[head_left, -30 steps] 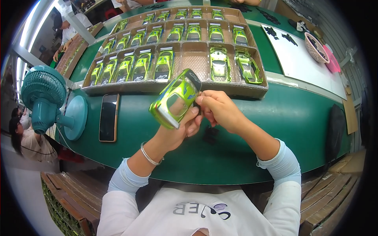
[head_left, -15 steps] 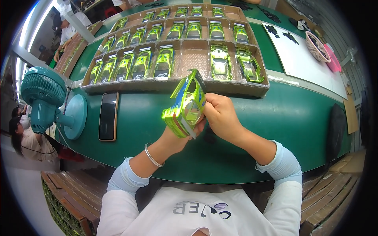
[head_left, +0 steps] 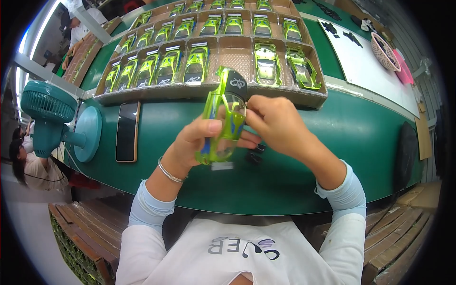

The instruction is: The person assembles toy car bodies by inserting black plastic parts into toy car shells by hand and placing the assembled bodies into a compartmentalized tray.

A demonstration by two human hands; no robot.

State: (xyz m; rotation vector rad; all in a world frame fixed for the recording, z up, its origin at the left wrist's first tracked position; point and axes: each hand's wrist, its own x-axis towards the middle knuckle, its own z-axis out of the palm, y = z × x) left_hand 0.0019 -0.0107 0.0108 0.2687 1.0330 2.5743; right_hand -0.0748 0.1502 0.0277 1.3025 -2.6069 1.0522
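My left hand (head_left: 197,135) grips a bright green toy car body (head_left: 226,114) with a black hood and clear windows, thumb across its side. The body is tilted up on end above the table. Beside its windows my right hand (head_left: 278,121) is closed, fingertips pinched against the body's right edge; whatever they pinch is hidden. Small black parts (head_left: 254,157) lie on the green table just under my hands. Beyond, a cardboard tray (head_left: 209,93) has several similar car bodies in its compartments, among them an unpainted-looking one (head_left: 267,66) and one lying turned over (head_left: 302,69).
On the left stand a teal fan (head_left: 50,114) and a phone (head_left: 127,133). A black object (head_left: 404,156) lies at the table's right end. Far right, a white board (head_left: 363,71) bears black parts and a pink basket (head_left: 384,51). People work at the far left.
The car body has been turned in my left hand, so its black hood now shows at the top. My left thumb has come into view, and black parts on the table show more clearly.
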